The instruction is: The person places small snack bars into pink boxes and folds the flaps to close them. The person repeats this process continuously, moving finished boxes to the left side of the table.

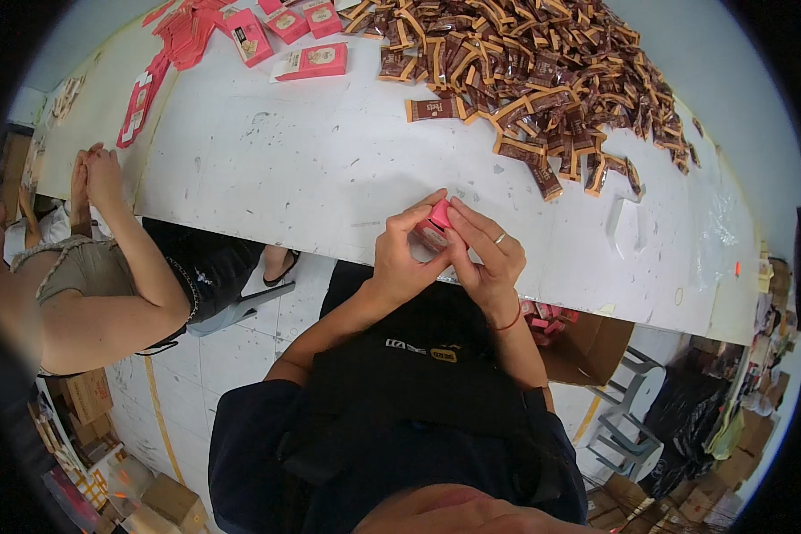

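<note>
A small pink carton (432,232) is held upright between both hands above the near edge of the white table (294,153). My left hand (404,250) grips its left side, the fingertips near the top end. My right hand (486,250), with a ring on one finger, pinches the pink flap at the top. A dark gap shows beside the flap; what lies inside the carton is hidden. Beyond the hands lies a large heap of brown and orange wrapped packets (534,73). Several pink cartons (314,61) rest at the far left of the heap.
Flat pink cartons (180,33) lie stacked at the upper left. A white tray-like piece (626,228) sits to the right. Below the table edge, a cardboard box (591,347) holds pink cartons. A co-worker's hands (97,173) are at the table's left; grey stools (631,447) stand lower right.
</note>
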